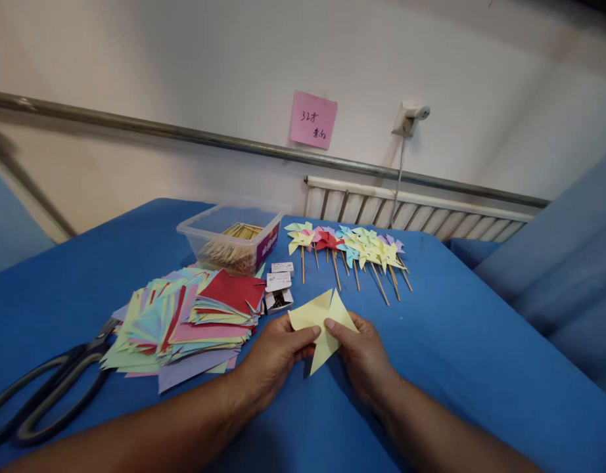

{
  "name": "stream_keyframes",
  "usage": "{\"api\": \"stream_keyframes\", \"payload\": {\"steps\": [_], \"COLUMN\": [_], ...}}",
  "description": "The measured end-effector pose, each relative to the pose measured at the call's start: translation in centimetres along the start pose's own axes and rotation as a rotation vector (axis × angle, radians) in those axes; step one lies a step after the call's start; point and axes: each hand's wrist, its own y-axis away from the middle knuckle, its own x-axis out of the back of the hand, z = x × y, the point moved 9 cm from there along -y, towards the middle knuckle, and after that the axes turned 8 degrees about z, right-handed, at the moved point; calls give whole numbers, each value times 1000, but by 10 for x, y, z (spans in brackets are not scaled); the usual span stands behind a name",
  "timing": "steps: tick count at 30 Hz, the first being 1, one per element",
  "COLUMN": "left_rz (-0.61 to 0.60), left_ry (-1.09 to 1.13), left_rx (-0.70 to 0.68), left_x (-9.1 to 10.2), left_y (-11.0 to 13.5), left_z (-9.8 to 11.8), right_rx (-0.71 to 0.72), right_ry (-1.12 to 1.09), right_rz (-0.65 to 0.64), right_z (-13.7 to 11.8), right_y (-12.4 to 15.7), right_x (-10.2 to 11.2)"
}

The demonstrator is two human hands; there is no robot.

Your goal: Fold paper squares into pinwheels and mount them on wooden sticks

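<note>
Both my hands hold a pale yellow cut paper square [321, 320], partly folded into pinwheel points, just above the blue table cloth [455, 355]. My left hand [273, 358] pinches its left side with thumb and fingers closed. My right hand [365, 355] pinches the middle with the thumb on top. A pile of coloured paper squares [185, 318] lies to the left of my hands. Finished paper pinwheels on wooden sticks [352, 253] lie in a row beyond my hands.
A clear plastic box of wooden sticks [231, 240] stands behind the paper pile. Small white boxes of pins [278, 289] sit beside it. Large black scissors [46, 394] lie at the left edge. A radiator [411, 213] and a pink note [313, 119] are at the wall.
</note>
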Motion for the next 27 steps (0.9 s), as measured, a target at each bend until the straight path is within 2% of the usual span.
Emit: {"api": "stream_keyframes", "payload": {"steps": [5, 9, 12, 16, 18, 22, 27], "left_rz": [40, 50, 77, 101, 74, 1, 47], "left_ry": [26, 83, 73, 32, 1, -42, -143], "left_rx": [-31, -72, -111, -132, -126, -137, -205], "left_x": [5, 10, 16, 21, 19, 14, 19], "left_y": [2, 0, -3, -5, -5, -4, -6], "left_z": [10, 21, 28, 35, 36, 37, 38], "right_rx": [-1, 64, 165, 389, 466, 487, 538], "right_ry": [31, 136, 203, 298, 365, 513, 653], "right_rz": [-63, -118, -124, -72, -141, -301, -408], "right_z": [3, -3, -16, -40, -44, -41, -42], "right_y": [-2, -2, 1, 6, 10, 17, 25], "right_x": [-3, -3, -3, -2, -9, -22, -29]}}
